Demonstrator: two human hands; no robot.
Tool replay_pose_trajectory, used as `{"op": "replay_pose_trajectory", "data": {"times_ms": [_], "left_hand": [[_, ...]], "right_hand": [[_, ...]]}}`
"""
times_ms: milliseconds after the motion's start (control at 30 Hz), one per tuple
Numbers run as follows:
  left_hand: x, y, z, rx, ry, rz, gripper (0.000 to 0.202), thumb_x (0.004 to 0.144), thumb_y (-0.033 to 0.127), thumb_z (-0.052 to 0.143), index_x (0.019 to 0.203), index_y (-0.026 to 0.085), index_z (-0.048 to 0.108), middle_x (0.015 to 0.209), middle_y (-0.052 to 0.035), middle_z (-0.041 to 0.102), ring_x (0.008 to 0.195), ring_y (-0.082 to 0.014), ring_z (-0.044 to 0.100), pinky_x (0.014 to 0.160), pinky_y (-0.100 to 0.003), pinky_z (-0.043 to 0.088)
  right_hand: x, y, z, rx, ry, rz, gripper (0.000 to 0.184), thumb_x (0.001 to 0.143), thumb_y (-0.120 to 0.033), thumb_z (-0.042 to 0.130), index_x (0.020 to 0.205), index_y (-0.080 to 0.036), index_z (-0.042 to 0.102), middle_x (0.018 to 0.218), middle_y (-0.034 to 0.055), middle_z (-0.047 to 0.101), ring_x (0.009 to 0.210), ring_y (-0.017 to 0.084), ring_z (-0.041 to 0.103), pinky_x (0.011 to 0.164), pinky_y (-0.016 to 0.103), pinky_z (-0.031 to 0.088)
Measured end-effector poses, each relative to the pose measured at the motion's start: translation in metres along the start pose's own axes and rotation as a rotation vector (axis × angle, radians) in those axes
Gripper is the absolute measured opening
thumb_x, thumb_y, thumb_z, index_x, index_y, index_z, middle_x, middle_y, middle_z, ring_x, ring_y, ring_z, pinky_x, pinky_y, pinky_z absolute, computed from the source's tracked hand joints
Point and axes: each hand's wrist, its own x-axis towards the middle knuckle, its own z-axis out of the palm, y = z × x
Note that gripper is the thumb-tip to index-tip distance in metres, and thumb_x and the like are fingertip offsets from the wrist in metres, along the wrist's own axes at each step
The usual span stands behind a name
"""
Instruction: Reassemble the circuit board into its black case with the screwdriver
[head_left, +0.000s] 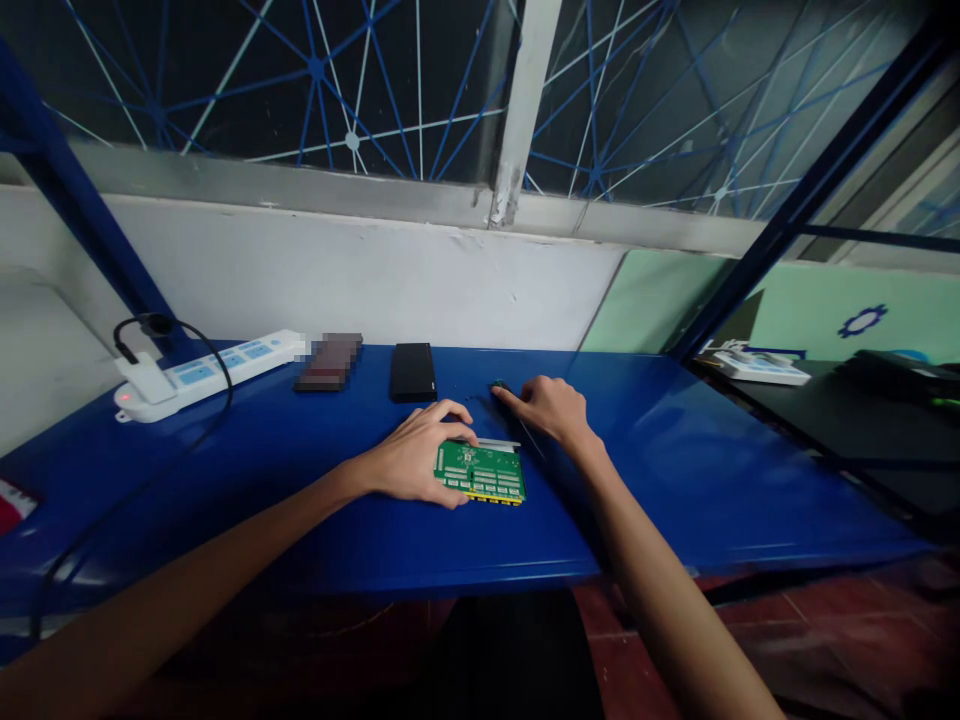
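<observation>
1. Currently clamping the left end of a green circuit board (480,468) in the left hand (420,457), with thumb at the near edge and fingers bent over the far edge.
2. Keeping the board toward the middle of the blue table (660,490), near the front edge; cannot tell whether resting or slightly raised.
3. Showing a yellow strip (493,499) along the board's near edge and a silvery strip (499,445) along the far one.
4. Gripping a dark-handled tool (499,386) in the right hand (553,405), with fingers curled together around the handle, just beyond the board; too blurred to make out the tip.
5. Facing a flat black case (412,372) beyond the left hand, with tiny dark bits (470,398) to its right.
6. Having, farther left, a partly pixelated dark flat object (330,362) beside a white power strip (214,375).
</observation>
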Motion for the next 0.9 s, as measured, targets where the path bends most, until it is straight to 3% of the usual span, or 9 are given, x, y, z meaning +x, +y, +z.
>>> {"op": "replay_pose_trajectory", "data": {"times_ms": [100, 200, 333, 433, 500, 700, 900], "left_hand": [[0.0, -0.002, -0.006, -0.029, 0.063, 0.007, 0.053, 0.06, 0.04, 0.077, 0.108, 0.024, 0.061, 0.126, -0.0084, 0.047, 0.109, -0.03, 0.053, 0.093, -0.05, 0.042], [0.001, -0.005, -0.017, 0.003, 0.16, 0.027, 0.054, 0.062, 0.038, 0.075, 0.112, 0.024, 0.058, 0.124, -0.0078, 0.048, 0.11, -0.0289, 0.052, 0.094, -0.049, 0.042], [0.002, -0.014, -0.034, 0.089, 0.323, 0.038, 0.055, 0.064, 0.029, 0.073, 0.115, 0.022, 0.056, 0.12, -0.0084, 0.05, 0.111, -0.0277, 0.052, 0.095, -0.046, 0.043], [0.001, -0.021, -0.045, 0.123, 0.396, 0.05, 0.052, 0.066, 0.026, 0.071, 0.114, 0.021, 0.055, 0.115, -0.0072, 0.054, 0.107, -0.0253, 0.055, 0.093, -0.043, 0.044], [0.0, -0.024, -0.049, 0.137, 0.403, 0.053, 0.051, 0.066, 0.023, 0.07, 0.114, 0.021, 0.055, 0.111, -0.006, 0.056, 0.104, -0.0242, 0.056, 0.091, -0.041, 0.045], [-0.001, -0.028, -0.05, 0.141, 0.364, 0.061, 0.052, 0.069, 0.02, 0.066, 0.119, 0.023, 0.053, 0.113, -0.0051, 0.055, 0.104, -0.0227, 0.056, 0.091, -0.038, 0.046], [-0.001, -0.037, -0.053, 0.169, 0.406, -0.008, 0.055, 0.072, 0.033, 0.073, 0.121, 0.025, 0.049, 0.116, -0.0053, 0.055, 0.11, -0.0247, 0.053, 0.095, -0.041, 0.042]], "right_hand": [[-0.001, 0.0, -0.006, 0.063, 0.14, 0.001, 0.063, 0.077, -0.075, 0.043, 0.059, -0.019, 0.065, 0.061, 0.0113, 0.065, 0.06, 0.023, 0.06, 0.052, 0.03, 0.034], [-0.008, -0.005, -0.016, 0.268, 0.362, -0.132, 0.056, 0.083, -0.068, 0.044, 0.063, -0.019, 0.064, 0.06, 0.0057, 0.064, 0.056, 0.017, 0.057, 0.054, 0.028, 0.035], [-0.02, -0.021, -0.021, 0.536, 0.334, -0.466, 0.049, 0.08, -0.063, 0.054, 0.086, -0.016, 0.066, 0.067, 0.0024, 0.063, 0.054, 0.012, 0.053, 0.057, 0.026, 0.04], [-0.027, -0.032, -0.013, 0.499, 0.301, -0.589, 0.074, 0.065, -0.069, 0.065, 0.116, -0.015, 0.059, 0.091, 0.007, 0.067, 0.059, 0.013, 0.055, 0.059, 0.029, 0.043], [-0.028, -0.035, -0.005, 0.442, 0.303, -0.6, 0.082, 0.065, -0.069, 0.065, 0.126, -0.015, 0.052, 0.097, 0.0091, 0.067, 0.063, 0.015, 0.057, 0.059, 0.029, 0.043], [-0.025, -0.031, 0.004, 0.315, 0.351, -0.555, 0.068, 0.074, -0.065, 0.061, 0.118, -0.014, 0.058, 0.088, 0.0076, 0.066, 0.062, 0.015, 0.055, 0.058, 0.028, 0.039], [-0.025, -0.029, 0.002, 0.329, 0.394, -0.528, 0.065, 0.075, -0.063, 0.061, 0.117, -0.013, 0.059, 0.089, 0.0082, 0.066, 0.063, 0.015, 0.056, 0.058, 0.026, 0.04]]}}
